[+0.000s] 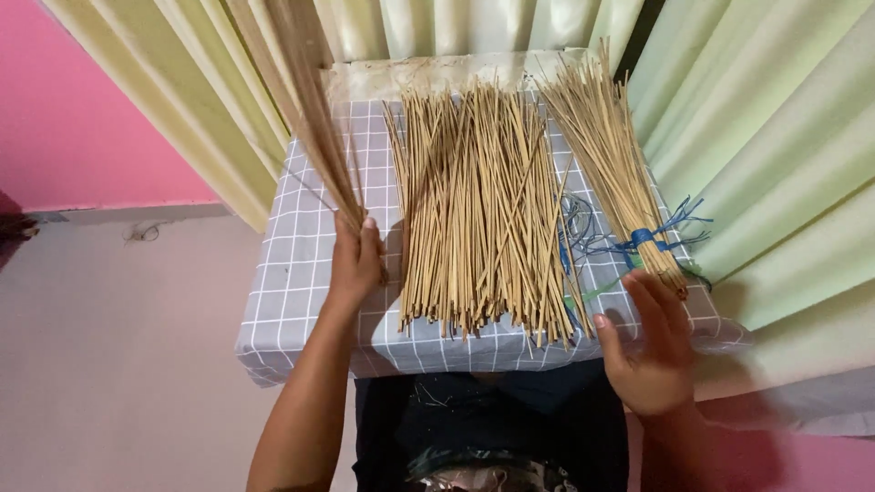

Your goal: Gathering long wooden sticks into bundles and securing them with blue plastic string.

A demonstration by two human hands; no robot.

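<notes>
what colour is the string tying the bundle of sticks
Blue string on the tied bundle, seen clearly in the head view.

The sticks (310, 100) gripped in the left hand (355, 260) are blurred and run out past the top edge. Below both hands, the person's forearms are cut off by the bottom edge. The right hand (652, 342) covers the table's (292, 301) near corner.

Thin, dry, matt tan sticks (478, 210) look like split bamboo or reed. The bench (292, 273) wears smooth grey checked cloth. At three o'clock, frayed blue plastic string (643, 239) binds one bundle (609, 155).
</notes>
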